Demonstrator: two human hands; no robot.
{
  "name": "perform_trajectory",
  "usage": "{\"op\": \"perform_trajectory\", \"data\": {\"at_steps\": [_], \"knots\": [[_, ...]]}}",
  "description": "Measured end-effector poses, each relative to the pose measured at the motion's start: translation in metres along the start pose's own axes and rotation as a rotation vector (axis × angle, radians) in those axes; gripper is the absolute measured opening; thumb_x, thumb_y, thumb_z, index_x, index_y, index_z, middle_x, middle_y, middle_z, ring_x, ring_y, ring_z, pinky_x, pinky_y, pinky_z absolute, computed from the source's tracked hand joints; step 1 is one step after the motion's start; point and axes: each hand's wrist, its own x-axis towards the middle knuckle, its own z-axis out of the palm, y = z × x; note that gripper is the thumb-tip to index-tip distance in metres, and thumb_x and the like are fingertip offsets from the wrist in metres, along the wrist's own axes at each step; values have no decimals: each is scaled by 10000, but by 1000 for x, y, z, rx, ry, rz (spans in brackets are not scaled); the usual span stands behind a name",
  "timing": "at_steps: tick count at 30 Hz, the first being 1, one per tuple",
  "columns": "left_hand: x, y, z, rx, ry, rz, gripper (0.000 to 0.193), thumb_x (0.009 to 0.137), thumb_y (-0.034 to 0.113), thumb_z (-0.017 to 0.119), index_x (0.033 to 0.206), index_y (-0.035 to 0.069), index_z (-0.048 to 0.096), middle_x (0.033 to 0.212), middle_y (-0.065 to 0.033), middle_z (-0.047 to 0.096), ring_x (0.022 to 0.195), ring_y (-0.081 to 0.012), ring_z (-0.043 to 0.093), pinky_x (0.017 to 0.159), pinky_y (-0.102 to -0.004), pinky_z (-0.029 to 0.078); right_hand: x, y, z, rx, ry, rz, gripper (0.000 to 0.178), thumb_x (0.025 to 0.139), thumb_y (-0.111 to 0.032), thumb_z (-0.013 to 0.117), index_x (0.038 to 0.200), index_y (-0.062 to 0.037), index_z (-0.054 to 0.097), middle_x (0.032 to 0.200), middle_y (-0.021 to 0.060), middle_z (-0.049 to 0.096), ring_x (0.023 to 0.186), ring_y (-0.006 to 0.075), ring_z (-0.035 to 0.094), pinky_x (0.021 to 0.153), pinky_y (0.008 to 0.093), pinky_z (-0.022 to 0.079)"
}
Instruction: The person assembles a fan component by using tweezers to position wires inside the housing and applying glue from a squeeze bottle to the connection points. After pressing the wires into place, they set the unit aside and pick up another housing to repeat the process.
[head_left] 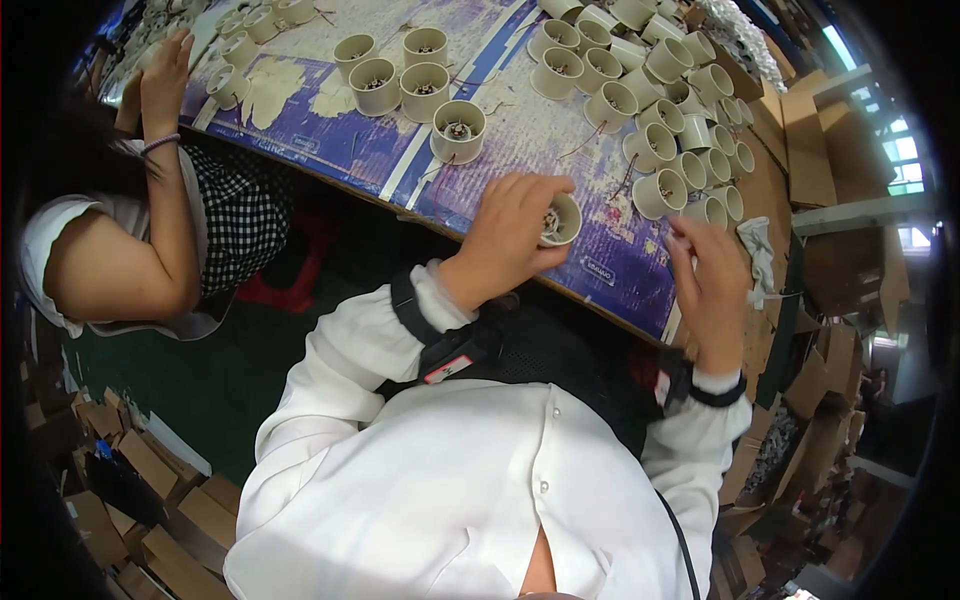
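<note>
My left hand is wrapped round a cream-coloured cup-shaped housing at the front edge of the table. The housing is tilted, and small parts show inside its mouth. Over the table's right side, my right hand has its fingers apart, with nothing seen in them. Its fingertips are close to a housing at the near end of a large cluster. A single housing with thin wires stands upright beyond my left hand. Several more stand in a small group behind that one.
The table has a worn blue and purple covering. Many more housings are piled at the right. A co-worker's arm is at the table's left. A white cloth hangs at the right edge. Cardboard boxes lie on the floor.
</note>
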Motion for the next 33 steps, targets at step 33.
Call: {"op": "perform_trajectory", "data": {"at_steps": [33], "knots": [[29, -24, 3, 213, 75, -239, 615, 738, 212, 853, 1252, 53, 556, 1075, -151, 674, 989, -355, 632, 882, -462, 472, -53, 17, 34, 299, -57, 157, 402, 780, -49, 770, 1154, -16, 627, 1153, 146, 674, 1092, 345, 626, 960, 392, 487]]}}
